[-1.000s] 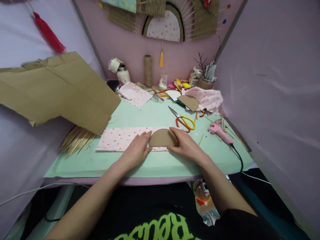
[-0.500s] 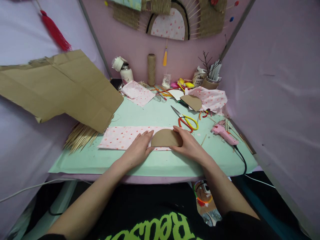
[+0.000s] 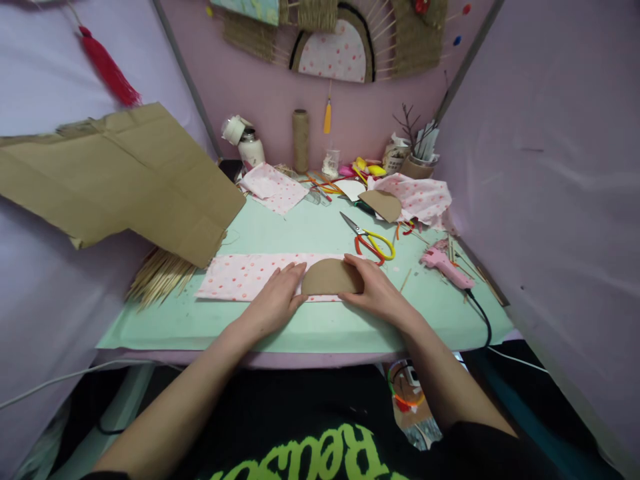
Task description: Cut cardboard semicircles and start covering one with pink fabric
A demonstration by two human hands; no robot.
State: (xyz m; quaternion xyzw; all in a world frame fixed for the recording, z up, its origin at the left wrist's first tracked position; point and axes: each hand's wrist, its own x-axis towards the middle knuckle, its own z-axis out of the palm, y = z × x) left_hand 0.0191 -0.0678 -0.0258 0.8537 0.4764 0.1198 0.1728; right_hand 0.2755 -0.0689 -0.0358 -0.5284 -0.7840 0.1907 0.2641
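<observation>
A brown cardboard half-circle lies on the right end of a long strip of pink dotted cloth on the mint-green table. My left hand lies flat on the cloth, fingers stretched out, fingertips touching the half-circle's left edge. My right hand rests against the half-circle's right edge with fingers laid over it, holding it down.
Yellow-and-red scissors lie just behind my right hand. A pink glue gun with a black cord sits at the right. A large cardboard sheet overhangs the left, above a bundle of sticks. More dotted cloth, a twine spool and cups stand at the back.
Both hands and the half-circle stay in place on the cloth. Only the camera has shifted slightly.
</observation>
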